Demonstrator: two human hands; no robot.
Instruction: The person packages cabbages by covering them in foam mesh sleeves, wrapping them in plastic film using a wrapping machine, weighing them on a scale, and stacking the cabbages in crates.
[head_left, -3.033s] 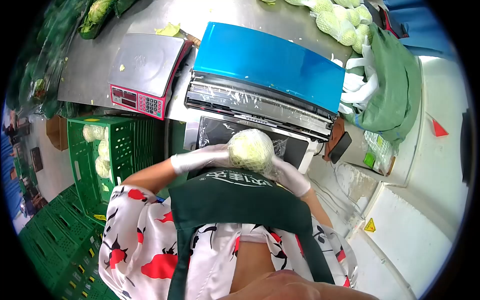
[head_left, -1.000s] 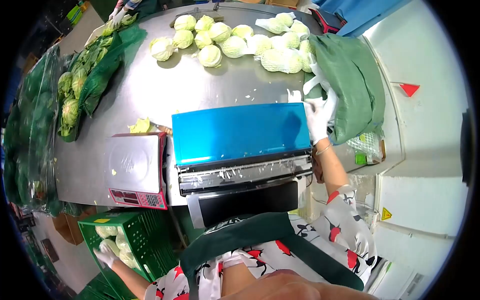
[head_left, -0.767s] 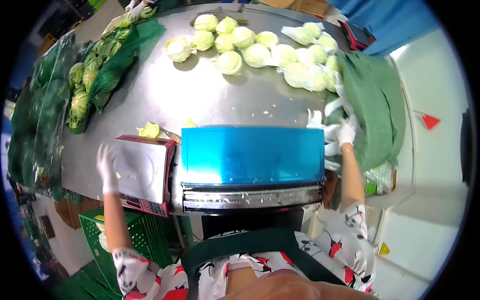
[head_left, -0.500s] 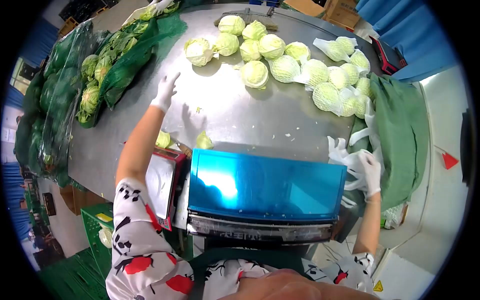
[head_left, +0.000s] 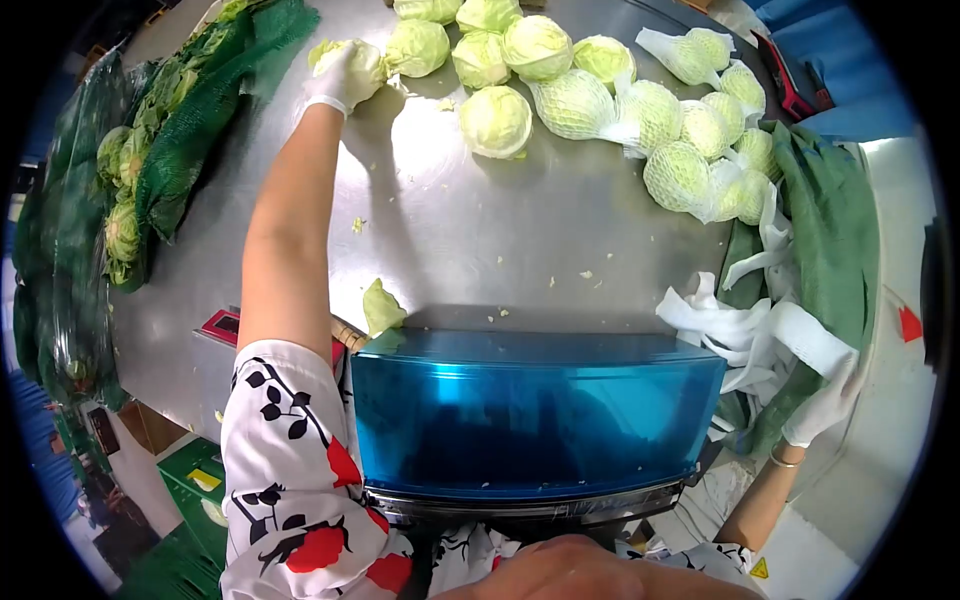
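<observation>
At the upper left of the metal table, my gloved left hand (head_left: 342,80) is wrapped round a cabbage (head_left: 373,66); its fingers are partly hidden. My gloved right hand (head_left: 825,405), low on the right side, pinches one end of a white foam net sleeve (head_left: 812,338). More white sleeves (head_left: 720,325) lie in a loose heap beside it. Several bare cabbages (head_left: 496,122) sit near the far side of the table. To their right lie several cabbages in white net sleeves (head_left: 678,177).
A blue-topped machine (head_left: 540,400) stands right before me. Beside it are a red-edged scale (head_left: 222,325), mostly behind my left arm, and a loose leaf (head_left: 381,308). Green net sacks of cabbages (head_left: 175,150) line the left, and green cloth (head_left: 835,220) hangs over the right edge.
My left hand has reached forward and closed on the leftmost cabbage. My right hand has drawn right and toward me, pulling one foam net sleeve from the heap. The view has shifted.
</observation>
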